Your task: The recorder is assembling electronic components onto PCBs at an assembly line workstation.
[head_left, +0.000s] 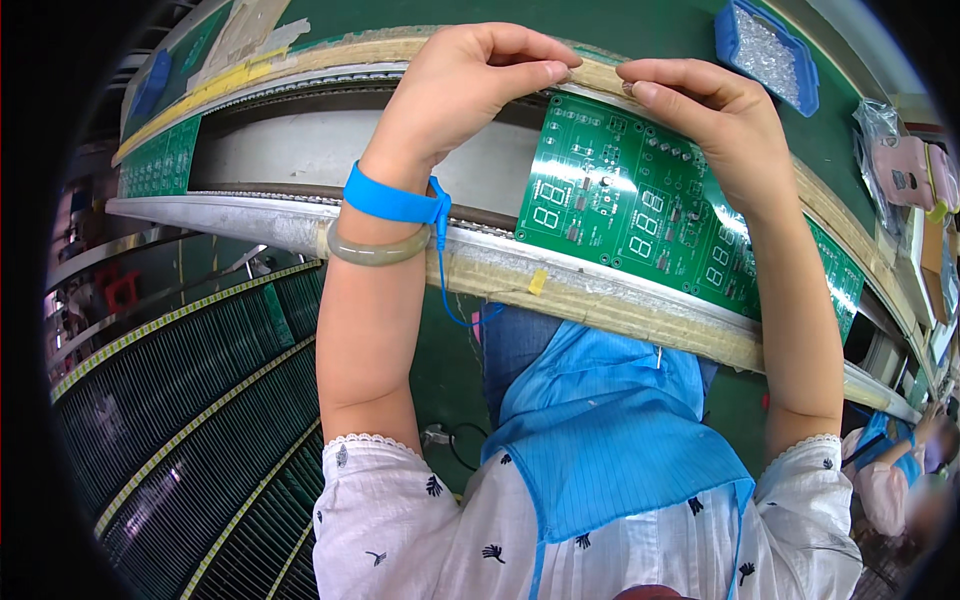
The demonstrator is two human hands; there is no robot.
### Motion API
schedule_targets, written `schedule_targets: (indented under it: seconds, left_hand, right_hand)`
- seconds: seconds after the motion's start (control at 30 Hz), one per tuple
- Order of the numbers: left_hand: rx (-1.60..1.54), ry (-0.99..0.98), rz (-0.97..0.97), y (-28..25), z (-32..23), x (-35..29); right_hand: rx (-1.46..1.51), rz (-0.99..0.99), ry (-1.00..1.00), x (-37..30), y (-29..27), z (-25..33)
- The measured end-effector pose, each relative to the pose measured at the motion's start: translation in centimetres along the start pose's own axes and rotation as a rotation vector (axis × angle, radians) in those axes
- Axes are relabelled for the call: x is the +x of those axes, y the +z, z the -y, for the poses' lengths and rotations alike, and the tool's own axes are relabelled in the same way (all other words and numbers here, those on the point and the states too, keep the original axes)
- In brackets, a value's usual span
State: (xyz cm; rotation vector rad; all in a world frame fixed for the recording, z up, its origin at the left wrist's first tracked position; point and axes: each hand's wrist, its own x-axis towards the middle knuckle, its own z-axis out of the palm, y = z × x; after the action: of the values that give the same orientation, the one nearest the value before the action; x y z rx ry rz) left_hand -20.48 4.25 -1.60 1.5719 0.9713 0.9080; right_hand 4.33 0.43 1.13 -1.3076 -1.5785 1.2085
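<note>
Both of my hands are raised over the far edge of a green circuit board (600, 210), which lies in a metal-edged conveyor track (300, 212). The board carries white digit-shaped outlines and several small parts. My left hand (465, 85) is pinched just beyond the board's far left corner; whatever is between its fingertips is too small to make out. Opposite it, my right hand (720, 115) pinches a tiny piece between thumb and forefinger, its kind unclear. A small gap separates the two sets of fingertips. A blue wrist strap (392, 197) with a cord circles my left wrist.
A blue bin (728, 50) of small clear parts stands at the far right, near a pink case (905, 170). Another green board (165, 160) sits in the track at far left. Slotted black racks (190, 440) fill the lower left. Another person (885, 460) is at the right.
</note>
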Motion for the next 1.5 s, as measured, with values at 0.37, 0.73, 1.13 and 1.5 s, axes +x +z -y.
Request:
schedule_targets:
  seconds: [0.37, 0.73, 1.13, 1.5]
  left_hand:
    - [-0.087, -0.134, -0.002, 0.0, -1.2, -0.3]
    - [-0.201, -0.240, 0.038, 0.1, -1.6, -0.6]
    - [-0.163, -0.206, 0.028, 0.3, -1.5, -0.4]
    - [-0.202, -0.199, 0.027, 0.6, -1.0, -0.5]
  right_hand:
    - [-0.459, 0.068, -0.171, 0.2, 1.3, 0.4]
    - [-0.773, 0.112, -0.372, 0.1, 1.7, 0.6]
    - [-0.880, 0.096, -0.361, -0.2, 2.6, 1.7]
    - [-0.957, 0.068, -0.302, -0.2, 3.6, 2.2]
